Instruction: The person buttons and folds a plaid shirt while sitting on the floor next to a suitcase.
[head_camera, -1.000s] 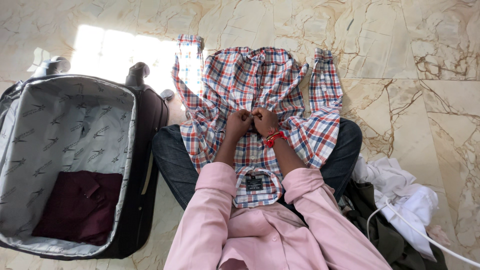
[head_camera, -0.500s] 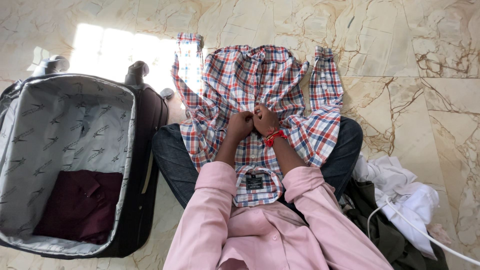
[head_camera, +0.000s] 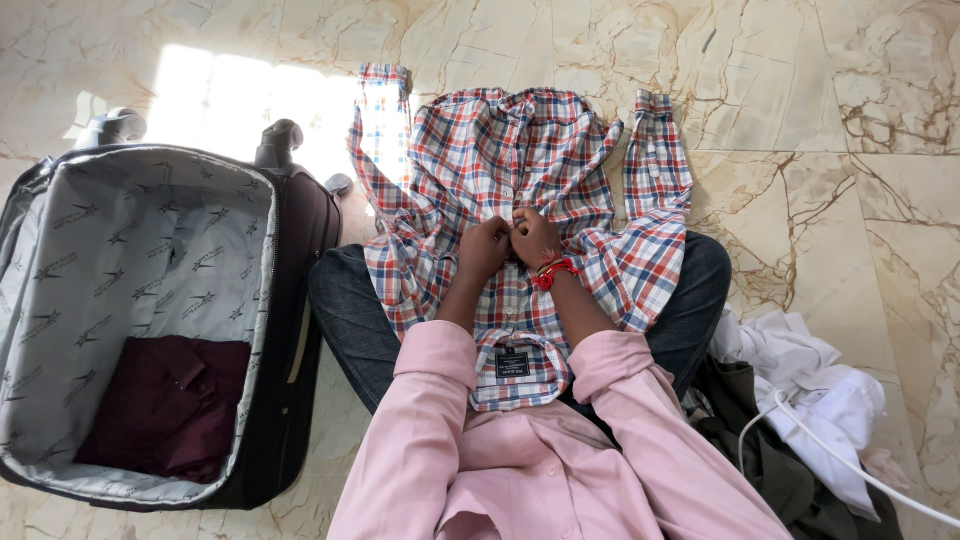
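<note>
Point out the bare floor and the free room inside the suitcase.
Bare marble floor lies right of the checked shirt, above the pile of clothes. Inside the open suitcase, the lining above the folded maroon garment is free. It is crowded mid-shirt, where the left hand and right hand pinch the front.

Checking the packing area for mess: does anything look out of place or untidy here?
Mostly tidy. The one untidy spot is the heap of clothes crumpled on the floor at the right, with a white cable trailing over it.

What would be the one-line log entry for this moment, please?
left hand: on plaid shirt placket | right hand: same spot, pinching | open suitcase: maroon garment inside
</note>
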